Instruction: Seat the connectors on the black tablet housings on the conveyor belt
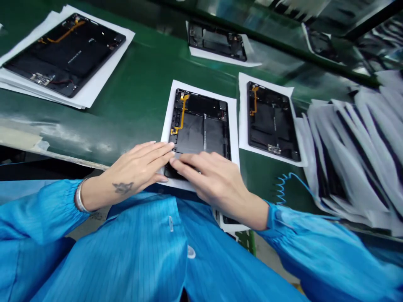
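Nearest the camera, both arms in blue sleeves reach forward over the edge of a green belt [126, 105]. The left hand [138, 167] lies flat and open, fingers together, its tips resting on the near left corner of an opened tablet [201, 130] and the white sheet [234, 126] under it. The right hand [214, 178] is also open and flat, palm down, fingers pointing left across the near end of the same tablet, almost meeting the left fingertips. Neither hand grips anything; both seem to press down, probably to steady the tablet or seat something at its near edge, which the fingers hide. The tablet lies back-open, showing dark panels and an orange ribbon cable [181, 115] along its left side; the sheet likely guards its face from the belt.

Just right of it lies a second opened tablet [272, 121] on its own sheet. Further right, a blurred stack of white sleeves [352, 151] fans out. Far left, a third tablet [64, 52] sits on a pile of sheets, and a fourth [217, 42] lies beyond the middle.
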### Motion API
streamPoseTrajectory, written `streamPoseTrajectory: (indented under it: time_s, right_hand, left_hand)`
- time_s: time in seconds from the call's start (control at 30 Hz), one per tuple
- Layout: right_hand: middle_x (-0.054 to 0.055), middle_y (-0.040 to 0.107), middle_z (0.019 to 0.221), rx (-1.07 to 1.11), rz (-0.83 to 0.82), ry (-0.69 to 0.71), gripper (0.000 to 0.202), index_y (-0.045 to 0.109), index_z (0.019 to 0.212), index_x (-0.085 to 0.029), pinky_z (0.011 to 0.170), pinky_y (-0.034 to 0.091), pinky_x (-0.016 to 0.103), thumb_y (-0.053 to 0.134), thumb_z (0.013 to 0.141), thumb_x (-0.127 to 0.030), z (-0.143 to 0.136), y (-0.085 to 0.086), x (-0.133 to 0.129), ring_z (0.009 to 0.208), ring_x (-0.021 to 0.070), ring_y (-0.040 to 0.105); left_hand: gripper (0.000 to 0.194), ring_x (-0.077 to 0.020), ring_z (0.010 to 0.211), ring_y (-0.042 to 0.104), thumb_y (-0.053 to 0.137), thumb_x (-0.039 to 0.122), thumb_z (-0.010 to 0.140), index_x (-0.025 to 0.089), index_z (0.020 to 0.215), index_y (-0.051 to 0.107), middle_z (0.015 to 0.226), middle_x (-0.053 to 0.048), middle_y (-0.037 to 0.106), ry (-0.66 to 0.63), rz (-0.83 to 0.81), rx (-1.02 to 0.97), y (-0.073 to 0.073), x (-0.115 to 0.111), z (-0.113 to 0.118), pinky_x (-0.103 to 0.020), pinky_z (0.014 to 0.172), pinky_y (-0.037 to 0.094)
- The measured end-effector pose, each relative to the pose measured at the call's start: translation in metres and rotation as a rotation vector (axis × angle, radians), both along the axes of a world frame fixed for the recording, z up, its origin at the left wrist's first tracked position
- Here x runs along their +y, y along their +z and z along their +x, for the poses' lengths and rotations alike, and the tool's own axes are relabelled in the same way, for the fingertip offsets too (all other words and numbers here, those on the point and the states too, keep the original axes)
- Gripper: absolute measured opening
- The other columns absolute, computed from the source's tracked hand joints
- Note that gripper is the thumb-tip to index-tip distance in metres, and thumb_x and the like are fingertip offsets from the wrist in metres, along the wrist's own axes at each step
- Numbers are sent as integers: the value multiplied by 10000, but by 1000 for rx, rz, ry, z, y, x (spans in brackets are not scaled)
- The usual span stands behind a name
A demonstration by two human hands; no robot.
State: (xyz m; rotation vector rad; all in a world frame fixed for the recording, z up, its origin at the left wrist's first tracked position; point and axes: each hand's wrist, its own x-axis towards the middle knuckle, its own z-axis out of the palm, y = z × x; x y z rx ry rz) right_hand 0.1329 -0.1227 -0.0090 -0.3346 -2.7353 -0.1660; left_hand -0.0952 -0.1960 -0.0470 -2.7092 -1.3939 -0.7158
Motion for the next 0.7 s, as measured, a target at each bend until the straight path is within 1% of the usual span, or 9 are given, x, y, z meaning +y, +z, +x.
streamPoseTrajectory:
  time_s: [0.1, 0.17, 0.2, 0.23, 0.3, 0.33, 0.43, 0.53, 0.7]
  right_hand:
    - [12, 684, 816, 341, -202, -235, 412, 577, 1381, -235, 614, 429, 325, 588, 971, -193, 13, 2, -8, 645, 157, 539]
    - [-2, 649, 757, 580, -383, -332, 357, 610, 1351, -293, 636, 457, 336, 543, 1003, -256, 19, 4, -18, 614, 156, 535]
    - [15, 652, 784, 636, -446, -347, 319, 660, 1289, -298, 678, 477, 353, 470, 1034, -326, 20, 4, -23, 662, 167, 566]
    - [38, 658, 824, 634, -479, -335, 383, 704, 1220, -284, 729, 489, 378, 380, 1054, -403, 20, 3, -27, 735, 186, 594]
    - [73, 643, 834, 564, -462, -230, 572, 741, 1126, -210, 760, 492, 403, 258, 1052, -508, 19, -4, -33, 812, 213, 606]
    - [79, 631, 810, 528, -428, -156, 594, 734, 1118, -168, 732, 493, 393, 262, 1047, -522, 18, -10, -35, 799, 212, 602]
    - [65, 626, 730, 519, -293, 27, 366, 676, 1143, -82, 637, 490, 347, 513, 1012, -383, 17, -30, -37, 722, 193, 602]
    - [87, 696, 814, 445, -217, 23, 270, 649, 1164, -79, 692, 525, 344, 675, 920, -193, 19, -45, -37, 823, 204, 645]
    - [94, 743, 919, 385, -204, -28, 342, 633, 1224, -108, 780, 566, 378, 683, 886, -89, 24, -52, -39, 894, 210, 666]
  left_hand:
    - [444, -306, 1354, 542, 496, 333, 1033, 73, 1392, 522, 1448, -191, 556, 32, 29, -38, -1, -5, -4, -490, 1102, 501]
    - [366, -286, 1325, 570, 504, 242, 1025, 109, 1362, 555, 1390, -161, 614, 43, 46, -65, -2, -8, -5, -464, 1074, 528]
    - [338, -275, 1301, 592, 500, 191, 1018, 121, 1340, 574, 1358, -148, 640, 36, 61, -67, -2, -10, -5, -445, 1051, 545]
    - [322, -268, 1276, 612, 494, 146, 1009, 124, 1316, 591, 1330, -140, 659, 22, 78, -62, -2, -10, -5, -427, 1028, 560]
    - [306, -262, 1232, 642, 484, 88, 994, 107, 1271, 612, 1291, -138, 682, -22, 118, -39, -2, -11, -4, -397, 986, 581]
    - [298, -262, 1215, 653, 484, 74, 989, 93, 1255, 617, 1280, -142, 686, -42, 138, -30, -3, -12, -3, -389, 971, 588]
    - [278, -278, 1200, 661, 491, 70, 988, 64, 1231, 625, 1276, -160, 685, -69, 166, -13, -4, -12, -2, -401, 958, 595]
    - [274, -282, 1199, 664, 498, 79, 991, 74, 1230, 630, 1283, -159, 683, -69, 179, -7, -7, -13, -3, -410, 951, 600]
    - [274, -259, 1196, 669, 496, 85, 995, 102, 1229, 636, 1285, -143, 686, -49, 190, -2, -10, -13, -2, -386, 950, 605]
